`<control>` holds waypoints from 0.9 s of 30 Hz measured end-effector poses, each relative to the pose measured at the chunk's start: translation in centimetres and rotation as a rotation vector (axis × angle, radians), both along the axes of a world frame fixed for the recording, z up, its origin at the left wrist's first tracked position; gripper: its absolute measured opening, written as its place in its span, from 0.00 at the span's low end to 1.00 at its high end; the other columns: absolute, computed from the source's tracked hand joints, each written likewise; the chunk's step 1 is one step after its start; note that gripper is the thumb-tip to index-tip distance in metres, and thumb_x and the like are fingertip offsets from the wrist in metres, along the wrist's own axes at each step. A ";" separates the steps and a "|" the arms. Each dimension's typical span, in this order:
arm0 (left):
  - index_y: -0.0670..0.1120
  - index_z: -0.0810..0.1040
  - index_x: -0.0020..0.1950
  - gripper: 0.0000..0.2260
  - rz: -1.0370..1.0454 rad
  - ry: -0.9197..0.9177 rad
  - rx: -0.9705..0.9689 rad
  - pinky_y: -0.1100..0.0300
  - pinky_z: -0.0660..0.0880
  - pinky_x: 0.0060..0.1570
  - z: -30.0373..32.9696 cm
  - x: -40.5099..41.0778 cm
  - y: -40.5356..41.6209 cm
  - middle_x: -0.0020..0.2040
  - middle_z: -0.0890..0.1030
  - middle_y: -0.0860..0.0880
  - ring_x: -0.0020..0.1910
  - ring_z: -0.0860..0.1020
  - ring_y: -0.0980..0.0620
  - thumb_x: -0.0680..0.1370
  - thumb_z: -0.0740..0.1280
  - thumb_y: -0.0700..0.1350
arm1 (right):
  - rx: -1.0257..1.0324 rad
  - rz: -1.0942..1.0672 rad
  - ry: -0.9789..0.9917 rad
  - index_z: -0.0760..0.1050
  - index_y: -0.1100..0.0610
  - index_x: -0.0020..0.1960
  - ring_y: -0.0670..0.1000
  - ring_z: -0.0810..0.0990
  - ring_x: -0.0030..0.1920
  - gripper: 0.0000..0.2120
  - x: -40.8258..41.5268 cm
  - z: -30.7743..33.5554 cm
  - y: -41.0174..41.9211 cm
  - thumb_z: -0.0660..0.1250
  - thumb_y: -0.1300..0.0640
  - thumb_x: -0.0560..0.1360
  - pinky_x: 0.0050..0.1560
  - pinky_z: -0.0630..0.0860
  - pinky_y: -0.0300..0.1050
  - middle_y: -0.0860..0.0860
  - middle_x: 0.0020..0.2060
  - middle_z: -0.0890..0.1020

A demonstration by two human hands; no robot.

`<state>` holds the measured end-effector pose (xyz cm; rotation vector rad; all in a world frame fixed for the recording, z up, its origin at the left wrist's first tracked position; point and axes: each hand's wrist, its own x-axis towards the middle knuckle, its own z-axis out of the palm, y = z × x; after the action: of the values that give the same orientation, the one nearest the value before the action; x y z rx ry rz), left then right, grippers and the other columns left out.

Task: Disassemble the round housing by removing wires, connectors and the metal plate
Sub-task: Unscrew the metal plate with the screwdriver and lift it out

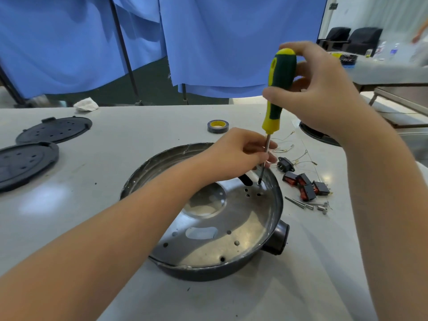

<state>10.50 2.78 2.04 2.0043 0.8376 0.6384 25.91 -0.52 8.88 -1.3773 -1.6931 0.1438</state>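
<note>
The likeliest slip is the screwdriver (pixel 275 98) tip jumping out of the screw head: the tool stands nearly upright but leans a little, and if downward pressure eases while it turns, the tip could skate across the metal plate (pixel 220 228) or chew the screw. A second risk, as I judge it, is the round housing (pixel 276 205) rotating on the smooth bench (pixel 115 158), since neither hand pins it down. A freed screw could also drop through one of the plate's open holes and be lost underneath.

The right hand (pixel 324 93) is raised above the housing's far edge, fingers and thumb curled around the green and yellow handle, wrist bent downward. The left hand (pixel 243 154) reaches in from the near side, forearm crossing over the housing, and its fingertips pinch the steel shaft just below the handle to steady it.

The tip sits at a hole on the plate's far rim, directly under the left hand. Removed switches (pixel 305 184), wires (pixel 294 151) and screws (pixel 308 205) lie under the right forearm, just beside the housing.
</note>
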 end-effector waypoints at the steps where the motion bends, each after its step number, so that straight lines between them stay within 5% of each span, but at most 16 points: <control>1: 0.43 0.80 0.57 0.09 0.002 -0.017 -0.008 0.65 0.78 0.54 0.1 0.0 0.0 0.47 0.85 0.49 0.46 0.84 0.58 0.78 0.66 0.36 | -0.025 0.045 0.047 0.64 0.50 0.69 0.45 0.81 0.49 0.28 0.0 0.1 0.0 0.70 0.55 0.72 0.55 0.78 0.44 0.50 0.53 0.79; 4: 0.47 0.81 0.46 0.04 0.070 -0.028 0.084 0.67 0.79 0.49 0.1 0.3 0.0 0.41 0.85 0.52 0.41 0.83 0.59 0.75 0.72 0.39 | -0.072 0.123 0.073 0.59 0.49 0.72 0.43 0.81 0.52 0.32 -0.2 0.0 0.0 0.68 0.59 0.73 0.53 0.78 0.40 0.49 0.53 0.80; 7: 0.49 0.79 0.38 0.07 0.147 -0.007 0.178 0.67 0.78 0.40 -0.1 0.6 0.2 0.35 0.83 0.53 0.34 0.80 0.60 0.70 0.76 0.44 | -0.050 0.083 0.045 0.63 0.49 0.69 0.46 0.81 0.49 0.30 -0.3 -0.2 -0.1 0.72 0.51 0.71 0.51 0.78 0.41 0.52 0.51 0.80; 9: 0.48 0.79 0.38 0.08 0.171 -0.001 0.190 0.63 0.79 0.40 -0.2 0.6 0.3 0.34 0.82 0.51 0.33 0.80 0.58 0.69 0.78 0.46 | -0.031 0.036 -0.004 0.68 0.52 0.62 0.49 0.80 0.45 0.27 -0.3 -0.2 -0.1 0.73 0.45 0.68 0.50 0.79 0.45 0.52 0.47 0.79; 13: 0.47 0.79 0.41 0.07 0.150 -0.001 0.162 0.57 0.80 0.46 -0.1 0.4 0.3 0.38 0.83 0.49 0.38 0.81 0.54 0.71 0.76 0.45 | -0.010 0.000 -0.088 0.70 0.50 0.54 0.42 0.75 0.39 0.23 -0.3 0.0 0.0 0.73 0.40 0.67 0.42 0.73 0.37 0.42 0.40 0.74; 18: 0.45 0.79 0.53 0.08 0.004 -0.050 -0.046 0.64 0.79 0.53 0.2 0.0 0.1 0.45 0.85 0.51 0.45 0.84 0.58 0.77 0.68 0.35 | -0.085 0.078 0.015 0.66 0.51 0.67 0.45 0.82 0.45 0.29 0.1 0.2 -0.2 0.73 0.51 0.70 0.54 0.77 0.45 0.47 0.48 0.81; 21: 0.44 0.82 0.48 0.04 0.063 -0.039 0.045 0.61 0.80 0.51 0.3 0.2 0.1 0.42 0.85 0.49 0.42 0.84 0.57 0.74 0.72 0.37 | -0.112 0.153 0.060 0.61 0.50 0.72 0.44 0.83 0.49 0.32 0.0 0.3 -0.3 0.71 0.57 0.72 0.57 0.77 0.46 0.46 0.50 0.82; 27: 0.46 0.79 0.37 0.10 0.196 -0.004 0.210 0.62 0.78 0.37 0.0 0.6 0.2 0.32 0.81 0.52 0.30 0.78 0.60 0.67 0.79 0.48 | -0.083 0.095 0.008 0.65 0.49 0.67 0.45 0.82 0.45 0.34 -0.2 0.1 -0.3 0.76 0.46 0.66 0.50 0.78 0.41 0.45 0.45 0.80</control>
<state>11.11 3.02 2.07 2.1216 1.0084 0.8731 25.68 -0.80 9.02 -1.3554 -1.7636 0.2759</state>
